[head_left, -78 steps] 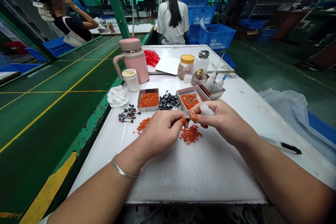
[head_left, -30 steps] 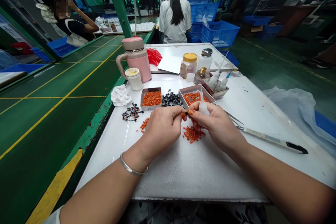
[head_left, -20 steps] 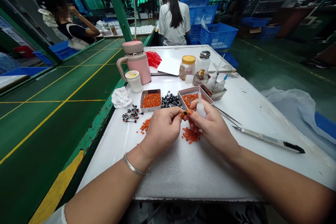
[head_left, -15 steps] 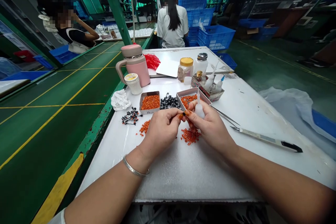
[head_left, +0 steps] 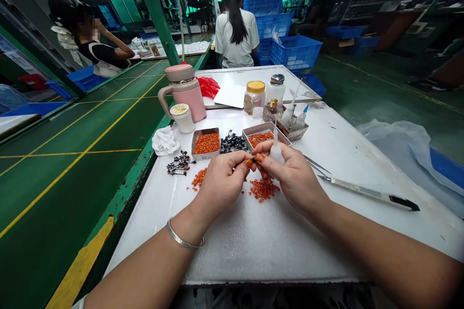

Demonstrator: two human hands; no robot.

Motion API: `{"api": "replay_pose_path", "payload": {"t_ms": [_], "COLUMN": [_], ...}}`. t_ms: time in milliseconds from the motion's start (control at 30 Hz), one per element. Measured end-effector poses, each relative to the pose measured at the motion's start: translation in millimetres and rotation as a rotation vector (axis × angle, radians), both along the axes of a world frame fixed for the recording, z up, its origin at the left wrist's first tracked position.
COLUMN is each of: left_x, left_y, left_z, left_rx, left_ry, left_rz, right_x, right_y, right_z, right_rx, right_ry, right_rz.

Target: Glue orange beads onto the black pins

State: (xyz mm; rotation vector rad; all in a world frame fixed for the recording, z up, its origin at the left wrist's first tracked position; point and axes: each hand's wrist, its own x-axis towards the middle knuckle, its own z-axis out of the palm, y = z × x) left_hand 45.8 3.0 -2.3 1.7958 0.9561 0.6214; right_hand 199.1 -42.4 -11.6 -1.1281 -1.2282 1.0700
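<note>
My left hand [head_left: 223,176] is closed, thumb and forefinger pinching a small black part [head_left: 253,160] whose shape is mostly hidden. Fingertips of my right hand [head_left: 302,176] meet it from the other side. A white squeeze bottle [head_left: 277,153] with a thin upright nozzle is tucked in my right hand. Orange stains mark the fingertips. Just below the hands lies a pile of small orange pieces [head_left: 263,190], and another orange heap [head_left: 198,180] is partly behind my left hand. Beyond are loose black parts [head_left: 233,143] and black parts with orange bits [head_left: 180,163].
Two shallow boxes, a left one [head_left: 206,156] and a right one [head_left: 285,139], hold orange pieces. Tweezers [head_left: 319,165] and a craft knife [head_left: 366,191] lie at right. A pink mug [head_left: 188,99], jars and crumpled white cloth [head_left: 165,141] stand behind. Two people sit further off.
The hands stay together at the black part, with only slight finger movement. The squeeze bottle's nozzle tilts a little differently. The whole view has shifted slightly.
</note>
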Motion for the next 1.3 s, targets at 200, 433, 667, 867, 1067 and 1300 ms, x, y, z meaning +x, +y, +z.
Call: {"api": "replay_pose_path", "payload": {"t_ms": [200,433,667,867,1067,1300], "left_x": [0,0,0,0,-3,-3], "left_y": [1,0,4,4,4,4], "left_z": [-0.6,-1.6,-1.5,0.1,0.3,0.3], "left_rx": [0.008,-0.035,-0.321,-0.468,-0.486,-0.460], "left_ry": [0.008,-0.026,-0.325,-0.369,-0.352,-0.357], "left_rz": [0.004,0.001,-0.076,-0.087,-0.058,-0.065], "right_x": [0,0,5,5,5,5], "right_y": [-2,-1,1,-2,-3,-3], "right_z": [1.2,0.1,-2.0,5.3,7.9,5.8], "right_rx": [0.002,0.014,0.081,0.163,0.173,0.151], "right_ry": [-0.062,-0.076,-0.084,-0.128,-0.138,-0.190], "right_rz": [-0.021,-0.029,-0.036,-0.026,-0.044,-0.105]}}
